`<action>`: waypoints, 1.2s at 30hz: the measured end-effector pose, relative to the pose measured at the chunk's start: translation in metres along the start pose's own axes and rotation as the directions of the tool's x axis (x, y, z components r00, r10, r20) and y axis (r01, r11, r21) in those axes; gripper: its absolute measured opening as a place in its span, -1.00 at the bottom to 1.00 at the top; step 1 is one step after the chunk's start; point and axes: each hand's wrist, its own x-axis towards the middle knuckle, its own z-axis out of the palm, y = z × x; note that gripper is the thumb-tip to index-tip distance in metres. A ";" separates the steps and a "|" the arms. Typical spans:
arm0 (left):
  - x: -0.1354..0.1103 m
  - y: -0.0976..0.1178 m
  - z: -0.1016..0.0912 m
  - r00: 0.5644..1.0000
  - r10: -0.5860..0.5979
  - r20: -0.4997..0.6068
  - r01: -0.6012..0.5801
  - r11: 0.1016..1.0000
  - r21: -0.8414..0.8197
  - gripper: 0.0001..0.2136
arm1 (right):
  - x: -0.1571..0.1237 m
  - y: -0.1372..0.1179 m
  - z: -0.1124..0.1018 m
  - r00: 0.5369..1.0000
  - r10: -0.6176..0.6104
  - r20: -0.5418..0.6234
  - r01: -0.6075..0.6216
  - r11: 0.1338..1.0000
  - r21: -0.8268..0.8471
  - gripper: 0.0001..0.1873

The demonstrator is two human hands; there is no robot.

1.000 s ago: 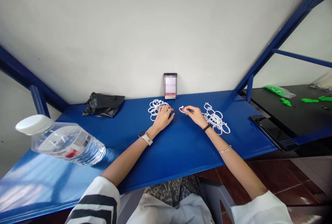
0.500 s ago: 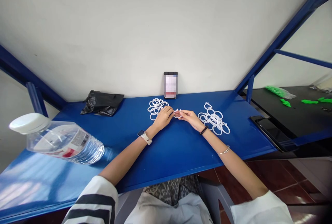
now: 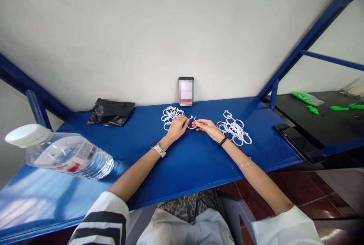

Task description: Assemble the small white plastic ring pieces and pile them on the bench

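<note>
Between my two hands, just above the blue table, is a white plastic curtain ring with a gap at its top. My left hand is closed on the ring's left side, its fingertips partly hidden. The ring's right end is pinched in the fingers of my right hand. Several like rings lie in a loose pile behind my left hand. Another tangled pile of white rings rests to the right of my right hand.
A phone leans on the wall behind my hands. At the left are a black plastic bag and a large water bottle. A dark phone lies by the right edge. Green pieces are on the black table beyond.
The ring's top ends have come apart, leaving a wider gap. My hands remain in nearly the same place, and the view has shifted slightly.
</note>
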 end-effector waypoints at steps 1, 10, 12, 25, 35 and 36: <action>0.000 0.000 0.000 1.000 -0.002 -0.010 0.002 1.000 -0.010 -0.71 | 0.001 0.001 -0.001 1.000 0.002 0.001 -0.002 1.000 0.009 -0.64; -0.005 -0.002 0.003 1.000 0.009 0.022 -0.006 0.991 -0.132 -0.58 | 0.001 0.003 -0.002 1.000 0.014 -0.025 -0.010 0.988 0.157 -0.69; -0.005 -0.002 0.003 0.999 0.029 0.023 -0.025 0.988 -0.149 -0.57 | 0.000 0.001 -0.001 1.000 0.021 -0.002 -0.021 0.987 0.158 -0.68; -0.003 -0.002 0.003 0.994 0.104 0.022 -0.098 0.976 -0.196 -0.73 | 0.005 0.004 -0.002 1.000 0.010 -0.011 -0.007 0.973 0.229 -0.67; 0.002 -0.001 -0.004 0.969 -0.245 0.030 0.239 0.902 -0.360 -0.68 | 0.007 0.006 -0.011 0.946 -0.227 -0.231 0.179 0.961 -0.209 -0.69; 0.003 0.000 -0.005 0.962 -0.268 0.040 0.263 0.884 -0.386 -0.68 | 0.008 0.007 -0.012 0.934 -0.266 -0.237 0.204 0.945 -0.256 -0.67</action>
